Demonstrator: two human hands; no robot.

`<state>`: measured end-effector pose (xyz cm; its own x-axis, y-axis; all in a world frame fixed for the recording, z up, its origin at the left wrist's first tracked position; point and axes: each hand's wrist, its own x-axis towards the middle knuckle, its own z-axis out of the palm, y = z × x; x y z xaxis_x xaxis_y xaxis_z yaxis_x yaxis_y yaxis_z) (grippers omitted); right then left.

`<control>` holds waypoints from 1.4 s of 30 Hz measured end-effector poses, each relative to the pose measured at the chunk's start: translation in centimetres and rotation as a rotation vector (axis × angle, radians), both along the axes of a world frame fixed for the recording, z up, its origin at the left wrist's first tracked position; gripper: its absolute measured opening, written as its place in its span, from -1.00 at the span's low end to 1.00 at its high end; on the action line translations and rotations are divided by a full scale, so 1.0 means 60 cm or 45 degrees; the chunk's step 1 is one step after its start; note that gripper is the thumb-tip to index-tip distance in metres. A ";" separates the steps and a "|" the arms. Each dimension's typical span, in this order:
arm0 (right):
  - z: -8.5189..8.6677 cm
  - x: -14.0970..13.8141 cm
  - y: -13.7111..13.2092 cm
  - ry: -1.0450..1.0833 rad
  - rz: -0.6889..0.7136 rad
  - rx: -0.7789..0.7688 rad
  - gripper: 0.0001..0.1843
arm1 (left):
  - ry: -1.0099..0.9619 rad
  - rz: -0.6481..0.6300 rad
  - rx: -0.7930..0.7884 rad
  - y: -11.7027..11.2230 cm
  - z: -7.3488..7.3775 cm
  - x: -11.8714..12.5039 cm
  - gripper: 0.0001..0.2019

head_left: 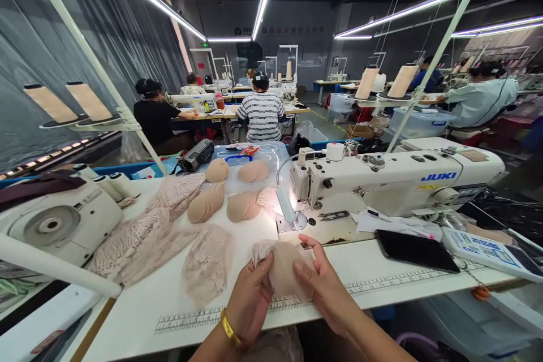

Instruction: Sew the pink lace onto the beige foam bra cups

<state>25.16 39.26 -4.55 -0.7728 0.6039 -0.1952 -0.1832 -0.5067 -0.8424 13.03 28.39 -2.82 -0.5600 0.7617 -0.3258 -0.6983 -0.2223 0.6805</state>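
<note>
Both of my hands grip a beige bra cup pad [285, 268] above the front of the sewing table, with a bit of pale lace [262, 249] showing at its left edge. My left hand [251, 294] pinches the left side between thumb and fingers. On the right side, the thumb of my right hand [324, 283] presses on the pad's face, its fingers behind it. Just left of my hands lies a lace piece [207, 266], flat on the table. Farther back are fanned stacks of beige pads [206, 202]. The sewing machine's needle area [292, 220] is lit behind my hands.
A white JUKI sewing machine [394, 181] spans the right. Thread snips [334, 215], a black phone [416, 250] and a white cloth [392, 224] lie around its base. Long lace [139, 243] covers the left. A printed ruler [382, 284] runs along the front edge. Co-workers sit ahead.
</note>
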 end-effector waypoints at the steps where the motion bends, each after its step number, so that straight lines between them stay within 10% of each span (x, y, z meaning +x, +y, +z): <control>1: 0.000 0.002 -0.005 -0.008 -0.026 0.037 0.02 | -0.062 -0.002 0.007 0.002 -0.002 -0.002 -0.67; 42: -0.025 0.006 0.025 -0.063 -0.109 0.244 -0.03 | -0.140 0.039 -0.004 0.051 0.011 -0.004 -0.66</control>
